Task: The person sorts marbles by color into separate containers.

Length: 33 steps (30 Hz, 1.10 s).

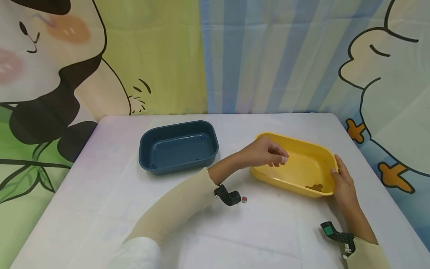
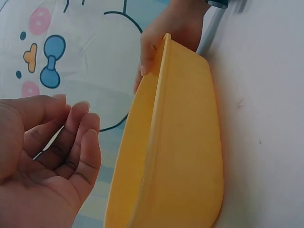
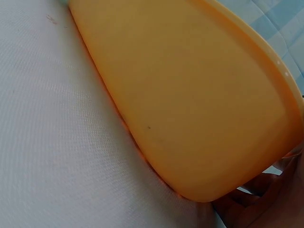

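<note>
My left hand [image 1: 263,152] is above the left part of a yellow plastic basin [image 1: 285,179]. In the left wrist view its fingers [image 2: 84,164] curl loosely, with the thumb close to the fingertips and no object visible among them. A pale spot shows at the thumb tip in the head view, perhaps the nail. My right hand [image 1: 344,183] grips the basin's right end, thumb at the rim; the right wrist view shows fingers [image 3: 261,204] against the outer wall [image 3: 190,109]. Several small brown beads or marbles [image 1: 315,187] gather in the basin's near right corner.
A dark blue basin [image 1: 179,166] stands to the left, with a small blue marble [image 1: 202,137] near its back right and another [image 1: 153,166] at its near left. One small reddish marble [image 1: 244,199] lies on the white-covered table [image 1: 268,231] beside the left wrist camera [image 1: 228,195].
</note>
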Motion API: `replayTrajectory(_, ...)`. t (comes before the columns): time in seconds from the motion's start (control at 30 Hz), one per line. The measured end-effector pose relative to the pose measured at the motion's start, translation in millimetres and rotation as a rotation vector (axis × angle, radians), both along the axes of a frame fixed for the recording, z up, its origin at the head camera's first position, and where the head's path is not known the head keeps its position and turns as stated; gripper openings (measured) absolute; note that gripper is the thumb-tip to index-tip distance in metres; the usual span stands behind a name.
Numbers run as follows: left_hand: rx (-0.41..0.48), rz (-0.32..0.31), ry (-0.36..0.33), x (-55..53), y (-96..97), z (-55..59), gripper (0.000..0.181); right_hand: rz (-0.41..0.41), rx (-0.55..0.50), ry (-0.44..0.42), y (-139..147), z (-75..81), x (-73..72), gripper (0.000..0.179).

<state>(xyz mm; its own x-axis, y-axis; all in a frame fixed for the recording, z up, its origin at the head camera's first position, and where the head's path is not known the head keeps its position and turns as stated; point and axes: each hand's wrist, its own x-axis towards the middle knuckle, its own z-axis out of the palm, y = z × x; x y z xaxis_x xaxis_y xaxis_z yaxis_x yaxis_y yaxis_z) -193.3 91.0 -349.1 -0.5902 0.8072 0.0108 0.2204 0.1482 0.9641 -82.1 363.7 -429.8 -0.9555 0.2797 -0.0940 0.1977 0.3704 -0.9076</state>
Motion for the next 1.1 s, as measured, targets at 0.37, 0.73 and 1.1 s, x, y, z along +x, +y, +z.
replayTrajectory(0.37,-0.022,-0.027,0.01,15.0,-27.1,1.0,0.023,-0.007,0.001,-0.011,0,0.7,-1.3,0.054)
replayTrajectory(0.73,-0.054,-0.014,0.033,18.9,-45.0,2.9,0.023,-0.008,0.001,-0.007,-2,-0.3,-0.3,0.053)
replayTrajectory(1.1,-0.07,-0.01,0.142,29.1,-65.8,-12.5,0.02,-0.005,-0.001,-0.006,-2,0.4,-1.0,0.054)
